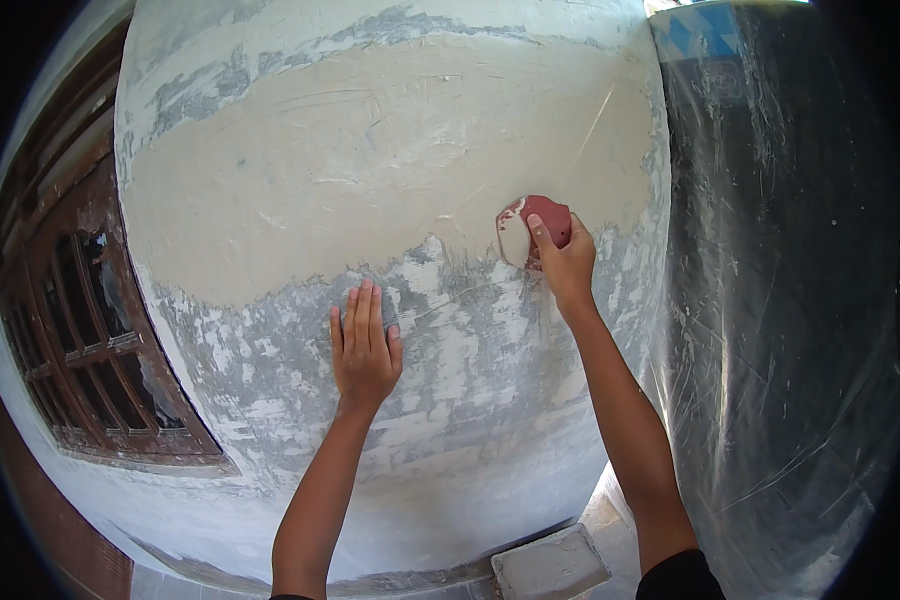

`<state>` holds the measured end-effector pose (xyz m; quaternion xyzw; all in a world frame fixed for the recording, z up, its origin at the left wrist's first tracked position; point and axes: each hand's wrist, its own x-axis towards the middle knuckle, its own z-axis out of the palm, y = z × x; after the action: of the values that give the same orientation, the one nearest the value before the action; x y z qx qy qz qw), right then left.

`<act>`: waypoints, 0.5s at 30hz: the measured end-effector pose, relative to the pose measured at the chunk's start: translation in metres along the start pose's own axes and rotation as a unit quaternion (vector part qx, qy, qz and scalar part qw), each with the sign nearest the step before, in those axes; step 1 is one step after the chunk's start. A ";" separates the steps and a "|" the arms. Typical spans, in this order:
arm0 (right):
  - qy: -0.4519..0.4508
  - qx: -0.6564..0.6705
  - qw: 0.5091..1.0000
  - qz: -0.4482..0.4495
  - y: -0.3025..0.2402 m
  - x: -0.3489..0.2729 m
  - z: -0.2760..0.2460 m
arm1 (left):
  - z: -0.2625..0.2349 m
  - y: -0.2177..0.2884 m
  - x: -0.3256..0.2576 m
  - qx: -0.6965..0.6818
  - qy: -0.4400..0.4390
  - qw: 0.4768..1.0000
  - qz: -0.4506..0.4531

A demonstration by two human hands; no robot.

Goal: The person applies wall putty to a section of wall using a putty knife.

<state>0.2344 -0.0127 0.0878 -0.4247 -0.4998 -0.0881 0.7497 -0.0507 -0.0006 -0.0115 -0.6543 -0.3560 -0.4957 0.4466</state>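
Observation:
In my right hand [568,262] is a red, palm-sized putty spreader [547,212], its left side smeared with cream putty. The thumb lies across its face, and the other fingers are mostly hidden behind it. The spreader is at the wall, by the lower right border of a broad band of smooth cream putty [300,180]. My left hand [367,345] rests flat on the patchy grey and white wall [450,350] just below that band. Its fingers are stretched upward and it holds nothing.
At the left is a brown wooden window frame [105,350] with bars. Clear plastic sheeting [770,330] hangs over something dark at the right. On the floor at the wall's foot lies a rectangular tray [550,565] coated with pale putty.

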 end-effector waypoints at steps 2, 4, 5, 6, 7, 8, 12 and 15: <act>0.016 0.110 0.992 0.065 -0.024 0.003 -0.005 | -0.003 -0.002 -0.001 0.004 -0.001 1.000 -0.003; 0.019 0.222 0.971 0.084 -0.039 0.002 0.000 | -0.001 0.001 0.000 0.003 0.001 1.000 -0.003; -0.005 0.159 0.987 0.014 -0.045 -0.003 0.011 | 0.000 0.001 0.000 0.001 -0.001 1.000 -0.003; -0.023 0.078 0.996 -0.039 -0.049 -0.009 0.022 | 0.000 0.001 -0.001 0.001 -0.002 1.000 -0.003; -0.041 -0.003 0.995 -0.093 -0.053 -0.013 0.029 | -0.001 0.000 0.000 -0.001 -0.003 1.000 -0.003; -0.059 -0.058 0.991 -0.101 -0.057 -0.011 0.031 | 0.000 0.000 0.000 -0.002 -0.004 1.000 -0.003; 0.026 0.169 0.981 0.092 -0.056 0.021 0.017 | -0.001 -0.001 0.000 0.001 0.002 1.000 -0.004; 0.001 0.121 0.990 -0.069 -0.050 0.005 0.032 | 0.000 0.001 0.000 -0.002 -0.003 1.000 -0.001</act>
<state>0.1874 -0.0190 0.1237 -0.2955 -0.5340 -0.0794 0.7882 -0.0499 -0.0011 -0.0116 -0.6564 -0.3574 -0.4945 0.4437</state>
